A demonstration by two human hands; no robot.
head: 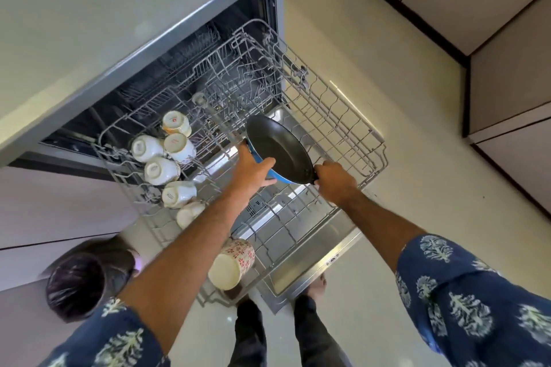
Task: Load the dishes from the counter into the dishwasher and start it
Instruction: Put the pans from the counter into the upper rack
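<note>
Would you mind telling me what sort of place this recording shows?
Most likely a home kitchen: an open dishwasher under a counter, its pulled-out rack holding upturned cups, and both hands lowering a frying pan into it.

**Frying pan held over the pulled-out dishwasher rack**

A frying pan (280, 149), black inside and blue outside, is held tilted above the pulled-out wire rack (343, 128) of the open dishwasher (313, 256). Its blue rim is gripped by the left hand (253, 170), and its handle end is held by the right hand (335, 180). Along the rack's left side, six white cups (156, 170) are set upside down in a row. A larger mug with a red flower pattern (232, 262) is laid on its side at the rack's near corner.
</note>
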